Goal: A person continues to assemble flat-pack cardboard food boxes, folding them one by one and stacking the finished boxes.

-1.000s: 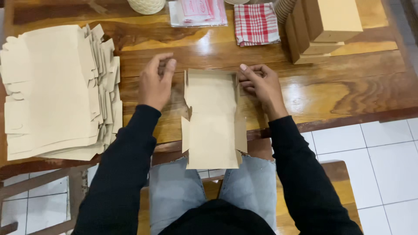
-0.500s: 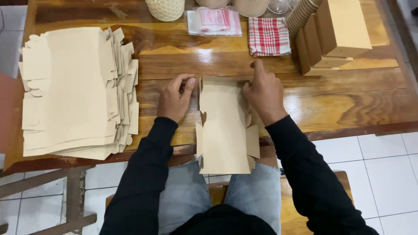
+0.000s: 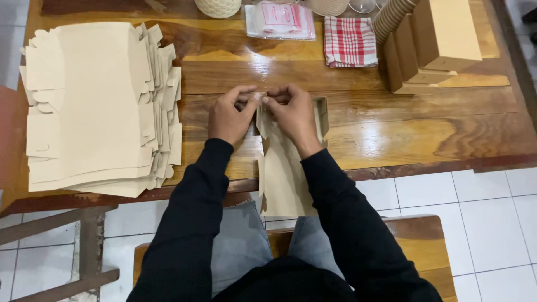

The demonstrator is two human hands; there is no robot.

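Wooden worktop [image 3: 391, 128], glossy and brown, carries everything. At its left lies a big stack of flat cardboard cutouts [image 3: 95, 106], fanned at the edges. At the far right stand folded cardboard boxes [image 3: 442, 39], with a red checked cloth [image 3: 350, 41] just beside them and a clear plastic packet [image 3: 279, 19] further left. A half-folded cardboard box [image 3: 285, 168] lies in the middle, its near end hanging over the worktop edge above the lap. The left hand [image 3: 229, 114] and the right hand [image 3: 293, 114] meet at its far end, each grip pinched shut on a small flap there, thumbs and forefingers nearly touching.
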